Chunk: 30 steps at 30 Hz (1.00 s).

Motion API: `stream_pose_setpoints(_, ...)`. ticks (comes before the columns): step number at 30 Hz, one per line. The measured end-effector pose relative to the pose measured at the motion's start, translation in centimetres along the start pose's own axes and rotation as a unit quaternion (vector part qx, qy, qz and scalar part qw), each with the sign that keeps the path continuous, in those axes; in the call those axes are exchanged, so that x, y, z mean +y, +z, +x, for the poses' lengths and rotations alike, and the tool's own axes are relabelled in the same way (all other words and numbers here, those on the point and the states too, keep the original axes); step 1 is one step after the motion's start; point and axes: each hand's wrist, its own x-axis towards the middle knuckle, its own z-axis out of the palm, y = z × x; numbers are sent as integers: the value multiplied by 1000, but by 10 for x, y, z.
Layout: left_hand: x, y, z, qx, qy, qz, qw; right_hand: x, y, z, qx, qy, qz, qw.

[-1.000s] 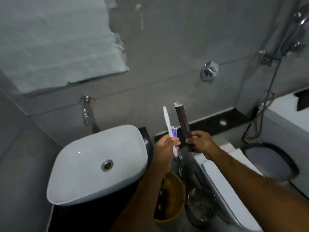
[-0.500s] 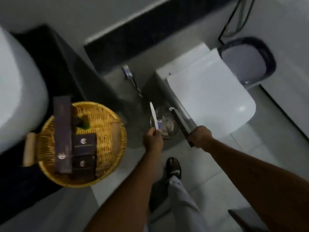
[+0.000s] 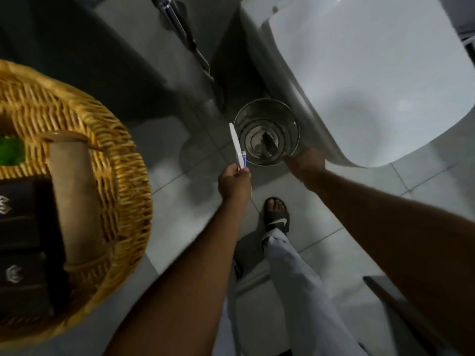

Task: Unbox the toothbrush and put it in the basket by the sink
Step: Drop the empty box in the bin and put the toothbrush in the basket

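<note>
Head view: left hand (image 3: 234,183) pinches slim white plastic toothbrush (image 3: 236,145), upright, beside round shiny metal bin (image 3: 267,132). Right hand (image 3: 305,163) at bin rim, fingers loose, empty. Dark box (image 3: 270,146) lies inside bin. Woven wicker basket (image 3: 123,181) well left.

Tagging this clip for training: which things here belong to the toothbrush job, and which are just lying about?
Job: toothbrush in left hand; empty dark box in the metal bin below right hand; wicker basket.

Bystanders: toilet; spray hose; sandal.
</note>
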Motion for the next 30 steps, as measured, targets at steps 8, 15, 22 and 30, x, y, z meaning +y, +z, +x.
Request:
stream_pose_setpoints(8,76,-9,-98,-47,19,-124,991,-25,-43,-157,56,-207,47,976)
stream_pose_setpoints(15,180,-78,-202,-95,102,-200,970,-91,-110,-303,126,-350,200,907)
stream_pose_setpoints(22,243,-192,-257,-119,130,-313,933,-176,-126,-385,148,-501,124,844)
stream_pose_setpoints(30,239,-292,-262,-224,124,-392,884,-243,-116,-430,207,-576,59,789)
